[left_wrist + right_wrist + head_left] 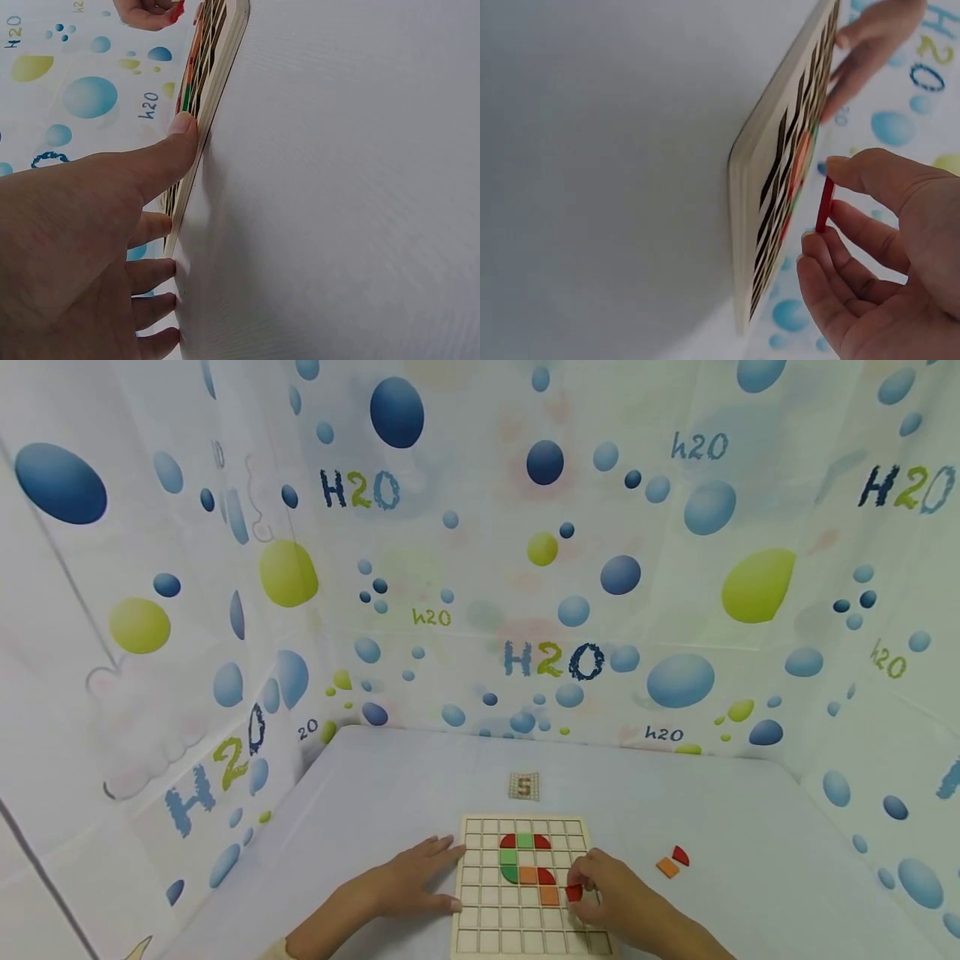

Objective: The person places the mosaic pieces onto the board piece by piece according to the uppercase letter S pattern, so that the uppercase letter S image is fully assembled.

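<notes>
A wooden grid board (pixel 495 918) lies on the table with red, green and orange tiles set in a curved pattern. My left hand (pixel 408 881) rests at the board's left edge with its fingers spread; in the left wrist view the thumb (pixel 169 154) touches the rim. Between thumb and fingertips my right hand (pixel 618 893) pinches a red tile (pixel 826 204) above the right part of the board. Just left of that hand sits an orange square tile (pixel 549 895) in the grid. The pinched tile is partly hidden by the fingers in the head view.
Loose on the table to the right lie a red quarter-round tile (pixel 681 856) and an orange square tile (pixel 667 867). Beyond the board is a small pattern card (pixel 524 786) with an S-like figure. A printed curtain (pixel 480 568) hangs behind and at both sides.
</notes>
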The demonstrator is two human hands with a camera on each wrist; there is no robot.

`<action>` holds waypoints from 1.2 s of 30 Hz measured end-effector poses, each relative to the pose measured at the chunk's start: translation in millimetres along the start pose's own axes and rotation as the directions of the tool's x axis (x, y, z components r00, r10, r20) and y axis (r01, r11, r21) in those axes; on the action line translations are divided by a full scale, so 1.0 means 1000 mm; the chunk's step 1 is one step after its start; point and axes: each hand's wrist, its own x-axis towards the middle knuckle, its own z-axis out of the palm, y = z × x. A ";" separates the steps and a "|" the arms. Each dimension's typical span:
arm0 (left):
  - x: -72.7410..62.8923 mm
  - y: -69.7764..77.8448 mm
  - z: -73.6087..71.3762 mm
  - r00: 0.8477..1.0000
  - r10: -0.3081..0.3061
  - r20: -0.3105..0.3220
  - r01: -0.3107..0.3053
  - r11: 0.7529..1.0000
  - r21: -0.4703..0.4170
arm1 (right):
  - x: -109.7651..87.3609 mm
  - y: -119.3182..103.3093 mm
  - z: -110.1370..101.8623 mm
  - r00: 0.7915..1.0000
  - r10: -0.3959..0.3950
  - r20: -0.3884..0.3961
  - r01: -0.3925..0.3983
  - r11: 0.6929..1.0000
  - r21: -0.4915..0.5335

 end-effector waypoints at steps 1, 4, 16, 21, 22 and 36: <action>0.000 0.000 0.000 1.000 0.000 -0.001 0.000 1.000 0.001 | 0.002 -0.004 0.003 1.000 -0.016 0.013 0.016 1.000 -0.009; 0.001 -0.001 0.001 1.000 0.003 -0.004 -0.003 1.000 0.002 | 0.005 -0.010 0.012 0.998 -0.046 0.052 0.046 0.999 -0.016; 0.001 -0.002 0.003 1.000 0.008 -0.009 -0.008 1.000 0.002 | 0.007 -0.012 0.025 0.988 -0.126 0.091 0.133 0.989 -0.073; 0.000 -0.001 0.002 1.000 0.004 -0.015 -0.004 1.000 0.004 | 0.007 -0.009 0.024 0.978 -0.185 0.099 0.192 0.978 -0.075; 0.000 -0.001 0.001 1.000 0.004 -0.015 -0.004 1.000 0.002 | 0.007 -0.009 0.024 0.975 -0.198 0.097 0.206 0.975 -0.079; -0.002 0.002 0.000 1.000 0.013 -0.014 -0.013 1.000 0.004 | 0.005 -0.012 0.021 0.976 -0.186 0.116 0.202 0.968 -0.147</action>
